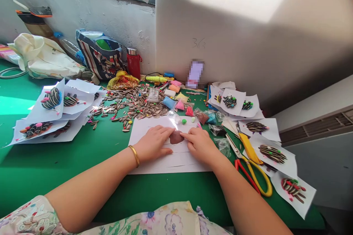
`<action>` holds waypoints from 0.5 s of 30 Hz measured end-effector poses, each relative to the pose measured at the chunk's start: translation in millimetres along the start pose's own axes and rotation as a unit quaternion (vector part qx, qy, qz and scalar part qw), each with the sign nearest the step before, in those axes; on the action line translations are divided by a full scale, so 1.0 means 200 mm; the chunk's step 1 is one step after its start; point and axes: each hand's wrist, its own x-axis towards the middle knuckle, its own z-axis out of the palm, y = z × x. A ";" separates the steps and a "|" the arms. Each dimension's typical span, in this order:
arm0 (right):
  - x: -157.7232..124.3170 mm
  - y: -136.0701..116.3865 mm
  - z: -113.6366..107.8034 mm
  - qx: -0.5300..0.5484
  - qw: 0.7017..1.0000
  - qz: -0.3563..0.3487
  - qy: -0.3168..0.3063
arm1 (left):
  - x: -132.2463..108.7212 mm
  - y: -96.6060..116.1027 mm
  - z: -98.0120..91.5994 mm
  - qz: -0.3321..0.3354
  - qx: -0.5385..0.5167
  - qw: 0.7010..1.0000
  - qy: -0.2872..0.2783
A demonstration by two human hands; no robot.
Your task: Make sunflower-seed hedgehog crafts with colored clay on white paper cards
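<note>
1. I read the left hand (151, 143) lying flat on a white paper sheet (168, 164), its fingers extended and close together, tips touching a brown clay lump (176, 137)
2. I read the right hand (200, 145) with fingers narrowly grouped, index finger on the lump, holding nothing
3. The lump sits on the sheet, between both hands
4. Loose sunflower seeds (135, 102) lie beyond the sheet; yellow-handled scissors (255, 174) lie to its right on the green table (154, 191)

blurred purple item (195, 74), brown clay (175, 137) partly hidden, floral sleeve (35, 218) cut off

Scissors (255, 174) (yellow-handled) — obstacle beside the right hand (201, 146).
</note>
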 end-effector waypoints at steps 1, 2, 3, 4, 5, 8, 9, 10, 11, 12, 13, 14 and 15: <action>-0.01 0.00 -0.01 -0.001 1.000 -0.009 -0.001 | 0.00 0.00 0.00 0.001 -0.002 1.000 0.000; -0.02 0.01 -0.02 -0.003 1.000 -0.019 -0.001 | 0.00 -0.01 0.00 0.002 -0.004 1.000 0.000; -0.02 0.01 -0.02 -0.007 1.000 -0.029 -0.001 | 0.00 -0.01 0.00 0.003 -0.006 1.000 0.000; -0.03 0.00 -0.03 -0.012 0.999 -0.040 -0.005 | 0.00 -0.01 0.00 0.004 -0.007 1.000 0.000; -0.04 0.00 -0.04 -0.019 0.999 -0.049 -0.010 | 0.00 -0.01 0.00 0.005 -0.008 1.000 -0.001; -0.05 -0.02 -0.05 -0.040 0.996 -0.067 -0.030 | 0.00 -0.01 0.00 0.004 -0.008 1.000 -0.001; -0.05 -0.02 -0.05 -0.045 0.996 -0.069 -0.034 | 0.00 -0.01 0.00 0.003 -0.008 1.000 -0.001; -0.05 -0.03 -0.05 -0.046 0.996 -0.070 -0.035 | 0.00 -0.01 0.00 0.003 -0.007 1.000 0.000; -0.05 -0.02 -0.05 -0.042 0.996 -0.068 -0.031 | 0.00 -0.01 0.00 0.004 -0.007 1.000 0.001; -0.04 -0.02 -0.05 -0.036 0.997 -0.063 -0.024 | 0.00 -0.01 0.00 0.005 -0.007 1.000 0.001; -0.04 -0.01 -0.05 -0.029 0.998 -0.056 -0.014 | 0.01 -0.01 0.00 0.007 -0.008 1.000 0.000; -0.03 0.00 -0.05 -0.023 0.999 -0.048 -0.004 | 0.01 -0.01 0.00 0.008 -0.008 1.000 -0.002; -0.03 0.01 -0.06 -0.019 0.999 -0.041 0.005 | 0.01 -0.01 -0.01 0.008 -0.007 1.000 -0.003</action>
